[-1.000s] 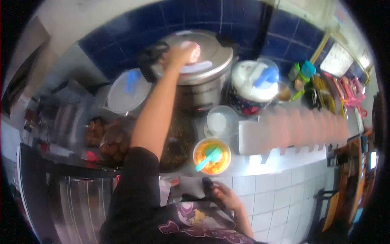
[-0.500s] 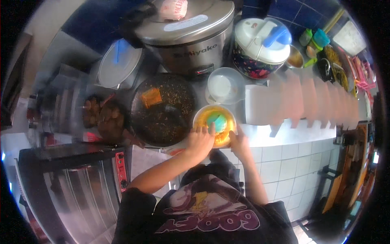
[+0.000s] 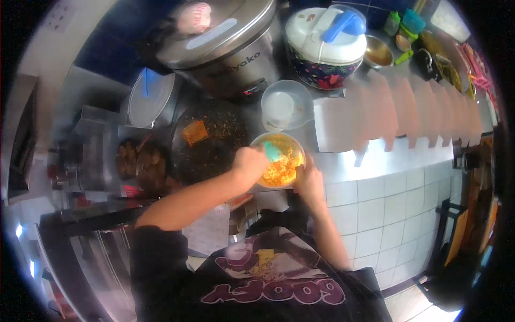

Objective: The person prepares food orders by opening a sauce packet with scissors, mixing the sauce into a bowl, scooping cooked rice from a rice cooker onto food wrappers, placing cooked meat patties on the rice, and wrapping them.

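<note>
Tabletop (image 3: 335, 167) is bare metal along its front strip. Biggest item on it is the steel cooker (image 3: 257, 61) at the back, lid on. Next the black pan (image 3: 209, 158), left of centre, dark inside with brown bits stuck over its base. Then the flower-patterned pot (image 3: 324, 72) with white lid and blue handle, right of the cooker. Clear tub (image 3: 287, 104) is nearer the person, just behind the bowl (image 3: 300, 148). Bowl is by the tabletop's front edge, just right of the pan; can't tell if it rests flat or is slightly lifted. It's round, thin-rimmed, pale. Food (image 3: 280, 174) in it is yellow-orange and uneven: lighter, clumpy lumps across the lower middle, a darker, smoother orange-yellow smear up around the wall. Right hand (image 3: 310, 176) grips the bowl's right side, thumb at the rim. Left hand (image 3: 251, 163) is closed in a fist at the bowl's left edge, around the handle of the spoon (image 3: 272, 151); handle itself is hidden. Spoon is mint green, head broad, in the upper left of the bowl against the food. Smallest: square orange packet (image 3: 195, 132) lying in the pan.
</note>
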A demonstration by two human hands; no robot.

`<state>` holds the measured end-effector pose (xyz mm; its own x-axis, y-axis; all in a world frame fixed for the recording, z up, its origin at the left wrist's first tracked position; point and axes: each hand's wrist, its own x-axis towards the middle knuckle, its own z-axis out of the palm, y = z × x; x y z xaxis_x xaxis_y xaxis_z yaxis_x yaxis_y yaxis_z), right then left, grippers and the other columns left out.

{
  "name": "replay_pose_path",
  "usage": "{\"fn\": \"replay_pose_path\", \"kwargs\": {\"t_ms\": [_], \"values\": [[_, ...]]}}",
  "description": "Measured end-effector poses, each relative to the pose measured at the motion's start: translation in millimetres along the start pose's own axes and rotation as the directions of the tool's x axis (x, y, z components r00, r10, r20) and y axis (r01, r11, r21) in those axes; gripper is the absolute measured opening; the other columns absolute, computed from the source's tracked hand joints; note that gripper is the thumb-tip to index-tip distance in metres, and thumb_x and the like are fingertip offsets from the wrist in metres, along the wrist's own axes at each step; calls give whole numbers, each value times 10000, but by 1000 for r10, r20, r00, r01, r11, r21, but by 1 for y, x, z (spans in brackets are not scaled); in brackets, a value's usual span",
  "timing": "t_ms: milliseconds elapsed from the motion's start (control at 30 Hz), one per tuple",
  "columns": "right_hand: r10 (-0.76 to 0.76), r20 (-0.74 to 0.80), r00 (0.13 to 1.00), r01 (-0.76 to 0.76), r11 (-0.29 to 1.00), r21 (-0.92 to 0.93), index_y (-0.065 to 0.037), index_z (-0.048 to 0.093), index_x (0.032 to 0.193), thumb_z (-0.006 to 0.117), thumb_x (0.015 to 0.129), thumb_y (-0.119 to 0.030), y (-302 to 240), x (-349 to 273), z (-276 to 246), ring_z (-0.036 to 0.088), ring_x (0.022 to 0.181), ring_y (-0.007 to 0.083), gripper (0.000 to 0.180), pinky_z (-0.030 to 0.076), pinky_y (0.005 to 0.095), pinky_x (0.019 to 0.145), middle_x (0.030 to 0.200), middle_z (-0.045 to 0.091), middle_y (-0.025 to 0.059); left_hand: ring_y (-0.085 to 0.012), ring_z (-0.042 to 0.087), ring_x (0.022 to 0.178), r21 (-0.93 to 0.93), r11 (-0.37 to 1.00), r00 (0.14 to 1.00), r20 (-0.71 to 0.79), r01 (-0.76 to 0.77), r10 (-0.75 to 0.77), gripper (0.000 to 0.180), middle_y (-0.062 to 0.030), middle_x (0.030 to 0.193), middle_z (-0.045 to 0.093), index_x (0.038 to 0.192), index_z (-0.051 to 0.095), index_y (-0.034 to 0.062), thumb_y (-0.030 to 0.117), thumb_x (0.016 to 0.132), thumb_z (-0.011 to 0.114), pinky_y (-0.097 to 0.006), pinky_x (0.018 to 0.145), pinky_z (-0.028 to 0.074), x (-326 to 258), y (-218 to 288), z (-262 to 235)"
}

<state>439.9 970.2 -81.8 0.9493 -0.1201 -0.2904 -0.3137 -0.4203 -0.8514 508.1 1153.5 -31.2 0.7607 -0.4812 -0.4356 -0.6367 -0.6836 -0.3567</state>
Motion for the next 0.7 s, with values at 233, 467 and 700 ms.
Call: {"fn": "replay_pose_path", "kwargs": {"t_ms": [233, 467, 700], "values": [[159, 59, 985, -169, 949, 265, -11, 337, 1485, 390, 979, -182, -17, -9, -4, 652, 487, 242, 537, 558, 364, 488, 640, 649, 170, -350, 726, 855, -420, 907, 953, 273, -2, 129, 211, -192, 931, 729, 934, 741, 15, 131, 818, 609, -443, 724, 583, 3, -13, -35], [160, 252, 955, -248, 894, 373, -111, 287, 1542, 362, 1054, -225, -16, -10, -13, 649, 524, 166, 507, 554, 311, 469, 687, 647, 107, -411, 707, 835, -688, 715, 982, 186, 124, 9, 221, -283, 852, 690, 911, 690, -40, 120, 809, 577, -510, 744, 566, -22, 28, -31], [144, 366, 919, -326, 800, 504, -182, 180, 1583, 365, 1082, -350, -9, -4, -16, 653, 537, 164, 560, 581, 295, 504, 674, 623, 85, -408, 697, 838, -758, 617, 974, 212, 212, -74, 250, -252, 869, 692, 915, 673, -25, 191, 867, 558, -513, 754, 547, -13, 24, -3]]}}
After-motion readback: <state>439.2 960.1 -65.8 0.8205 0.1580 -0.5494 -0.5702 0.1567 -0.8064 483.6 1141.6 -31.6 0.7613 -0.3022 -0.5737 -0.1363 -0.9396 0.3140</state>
